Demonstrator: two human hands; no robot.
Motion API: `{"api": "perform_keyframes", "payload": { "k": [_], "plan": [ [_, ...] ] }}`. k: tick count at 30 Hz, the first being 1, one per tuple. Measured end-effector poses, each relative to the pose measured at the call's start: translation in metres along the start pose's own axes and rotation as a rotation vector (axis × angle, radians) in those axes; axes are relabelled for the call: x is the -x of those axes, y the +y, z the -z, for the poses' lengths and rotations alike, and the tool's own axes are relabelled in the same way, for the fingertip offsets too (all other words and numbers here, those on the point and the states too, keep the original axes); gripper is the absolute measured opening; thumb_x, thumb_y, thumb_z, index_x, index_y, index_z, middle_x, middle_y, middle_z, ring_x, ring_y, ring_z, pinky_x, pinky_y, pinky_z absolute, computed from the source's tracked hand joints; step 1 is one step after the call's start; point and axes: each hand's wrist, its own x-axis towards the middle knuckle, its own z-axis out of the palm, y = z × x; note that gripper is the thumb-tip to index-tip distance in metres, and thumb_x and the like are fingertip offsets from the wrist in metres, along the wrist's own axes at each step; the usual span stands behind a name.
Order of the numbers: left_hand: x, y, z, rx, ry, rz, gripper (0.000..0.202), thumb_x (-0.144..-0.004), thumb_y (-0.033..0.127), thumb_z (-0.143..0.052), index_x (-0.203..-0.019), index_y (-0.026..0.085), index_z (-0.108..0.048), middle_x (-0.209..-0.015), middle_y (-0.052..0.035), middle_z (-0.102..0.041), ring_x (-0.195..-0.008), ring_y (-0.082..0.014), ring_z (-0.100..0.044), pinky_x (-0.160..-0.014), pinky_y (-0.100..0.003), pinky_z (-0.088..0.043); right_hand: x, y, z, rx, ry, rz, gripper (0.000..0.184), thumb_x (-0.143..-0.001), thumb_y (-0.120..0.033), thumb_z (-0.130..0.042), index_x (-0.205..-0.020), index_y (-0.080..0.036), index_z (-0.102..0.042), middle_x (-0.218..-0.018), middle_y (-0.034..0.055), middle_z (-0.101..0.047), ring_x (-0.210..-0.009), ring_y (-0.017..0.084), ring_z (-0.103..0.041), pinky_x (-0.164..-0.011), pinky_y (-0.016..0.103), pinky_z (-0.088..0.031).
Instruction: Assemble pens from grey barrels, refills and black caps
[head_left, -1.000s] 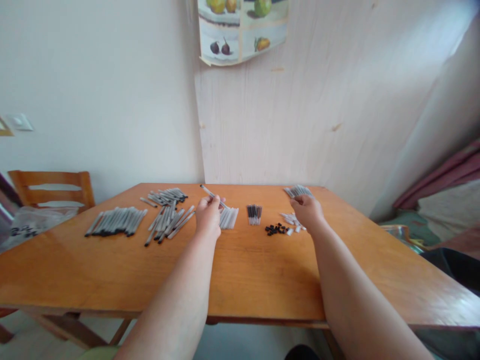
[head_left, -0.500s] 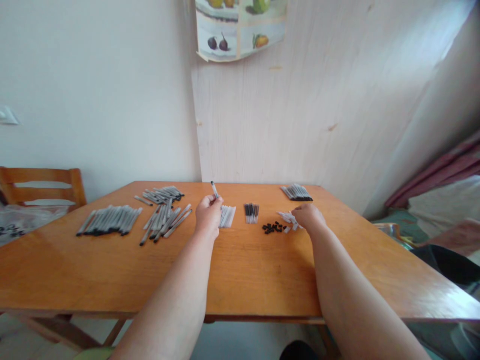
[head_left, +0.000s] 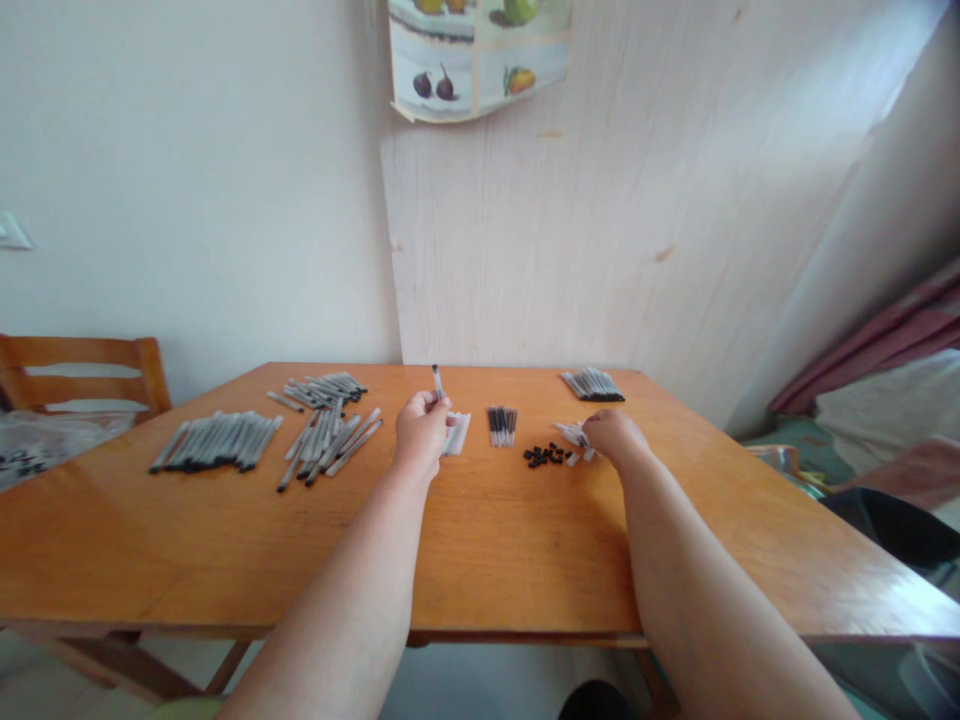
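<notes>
My left hand [head_left: 423,425] is closed around a clear pen [head_left: 438,382], held nearly upright with its black end up. Just beyond that hand a row of clear pen barrels [head_left: 457,434] lies on the table. To the right is a neat row of dark ink refills [head_left: 502,426]. My right hand [head_left: 611,432] reaches down into a small heap of white pen caps [head_left: 571,433], its fingers pinched together; what is between them is hidden. Beside the heap lie several small black plugs [head_left: 545,456].
On the wooden table [head_left: 517,550], a row of black-ended pens [head_left: 217,442] lies at the left. Looser pens [head_left: 328,440] are piled near it, with more pens [head_left: 326,388] behind. Another pen stack [head_left: 592,384] lies at the back right. A wooden chair [head_left: 82,352] stands left.
My left hand has shifted slightly right, and the pen in it now stands more upright. My right hand stays at the white caps, with only slight finger movement.
</notes>
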Motion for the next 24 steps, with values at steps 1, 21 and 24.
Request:
{"api": "perform_keyframes", "payload": {
  "k": [1,21,24],
  "plan": [
    [0.001,0.0,-0.001,0.0,-0.01,-0.002,0.015,-0.073,0.025,-0.064,-0.086,0.018,-0.061,-0.075,-0.0035,-0.064,-0.053,-0.0105,-0.059,-0.045,-0.019,-0.039,0.001,-0.002,0.002,0.011,-0.007,-0.018,0.019,-0.066,-0.025,-0.054,-0.07,-0.018,-0.071,-0.077,0.0149,-0.069,-0.074,0.025,-0.064,-0.063,0.033,-0.045],
    [0.018,-0.008,-0.009,-0.425,-0.309,-0.48,0.019,-0.071,0.011,-0.06,-0.082,0.023,-0.069,-0.087,-0.007,-0.062,-0.086,-0.021,-0.057,-0.087,-0.034,-0.041,0.077,-0.091,-0.004,-1.028,-0.563,0.141,0.044,-0.08,-0.057,-0.05,-0.072,-0.016,-0.061,-0.054,0.0014,-0.055,-0.041,0.006,-0.038,-0.037,0.019,-0.023],
    [0.023,-0.004,-0.011,-0.382,-0.318,-0.496,0.021,-0.071,0.011,-0.059,-0.085,0.024,-0.07,-0.094,-0.0082,-0.061,-0.093,-0.0221,-0.056,-0.091,-0.034,-0.04,0.079,-0.091,-0.008,-1.032,-0.623,0.196,0.038,-0.08,-0.052,-0.054,-0.071,-0.016,-0.061,-0.054,0.0002,-0.053,-0.041,0.006,-0.037,-0.037,0.019,-0.021]
  ]
}}
